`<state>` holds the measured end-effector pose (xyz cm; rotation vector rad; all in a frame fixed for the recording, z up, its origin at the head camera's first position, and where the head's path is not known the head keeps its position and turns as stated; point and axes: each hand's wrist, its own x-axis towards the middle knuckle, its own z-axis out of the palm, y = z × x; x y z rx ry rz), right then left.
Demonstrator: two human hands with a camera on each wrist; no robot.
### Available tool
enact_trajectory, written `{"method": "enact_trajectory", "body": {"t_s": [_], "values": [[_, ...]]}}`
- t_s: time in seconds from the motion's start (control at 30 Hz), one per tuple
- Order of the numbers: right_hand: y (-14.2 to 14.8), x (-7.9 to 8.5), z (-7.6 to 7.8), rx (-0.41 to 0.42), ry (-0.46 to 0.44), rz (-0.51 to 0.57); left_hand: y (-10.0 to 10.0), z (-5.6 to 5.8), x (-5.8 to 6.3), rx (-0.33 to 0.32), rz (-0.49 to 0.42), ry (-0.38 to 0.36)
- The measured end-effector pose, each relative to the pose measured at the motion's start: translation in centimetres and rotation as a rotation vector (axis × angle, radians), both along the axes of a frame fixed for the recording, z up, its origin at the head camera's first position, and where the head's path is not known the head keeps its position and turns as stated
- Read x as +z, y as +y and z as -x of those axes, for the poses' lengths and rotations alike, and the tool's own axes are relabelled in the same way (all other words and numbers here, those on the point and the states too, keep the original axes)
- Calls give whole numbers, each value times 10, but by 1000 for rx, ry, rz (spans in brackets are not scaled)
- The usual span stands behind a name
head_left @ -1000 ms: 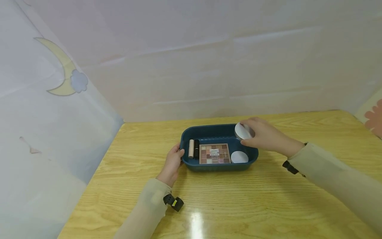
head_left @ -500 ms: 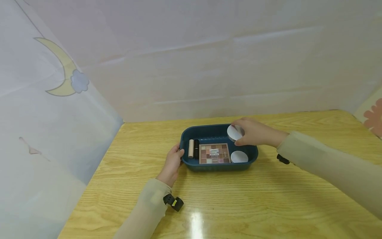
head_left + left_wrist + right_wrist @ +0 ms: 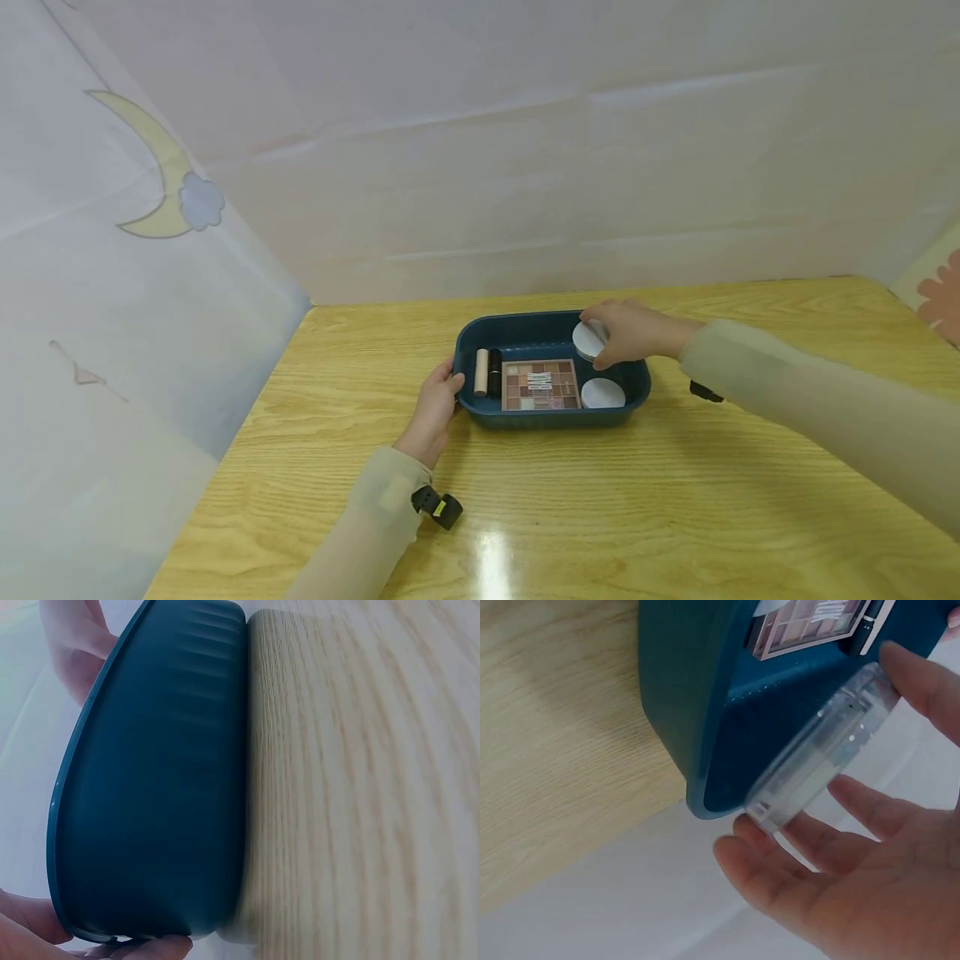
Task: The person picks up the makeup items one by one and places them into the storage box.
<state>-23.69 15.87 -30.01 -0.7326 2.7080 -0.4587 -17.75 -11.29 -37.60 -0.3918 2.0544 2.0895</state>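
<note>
A dark blue oblong tray (image 3: 551, 422) stands on the table. My left hand (image 3: 433, 417) grips its left end, thumb at the rim. Over the tray's back right part, my right hand (image 3: 636, 331) holds a round, flat case (image 3: 588, 340) with a white face; in the right wrist view the case (image 3: 821, 750) has clear sides, with thumb and fingers at opposite edges. Inside the tray lie a cream tube (image 3: 481, 372), a black tube (image 3: 494, 372), an eyeshadow palette (image 3: 540, 386) and another white round thing (image 3: 602, 393) at front right.
The wood-grain table (image 3: 570, 508) reaches back to a pale wall covering (image 3: 480, 208). A yellow moon and blue cloud (image 3: 201, 202) are printed on the left side. Black straps with small devices (image 3: 437, 507) sit at the sleeves.
My right hand has moved left with the round case, from near the tray's right corner further in over the tray. My left hand stays at the left end.
</note>
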Motion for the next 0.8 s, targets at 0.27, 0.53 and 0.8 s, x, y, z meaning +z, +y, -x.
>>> {"method": "enact_trajectory", "body": {"t_s": [0.27,0.53,0.8], "values": [[-3,-2,9,27,-99,-70,0,-1,-1,-3,-7,-3],[-11,-2,14,48,-135,-109,0,-1,0,-1,-3,8],[-21,-12,25,93,-103,-267,-1,-1,0,3,-1,4]]}}
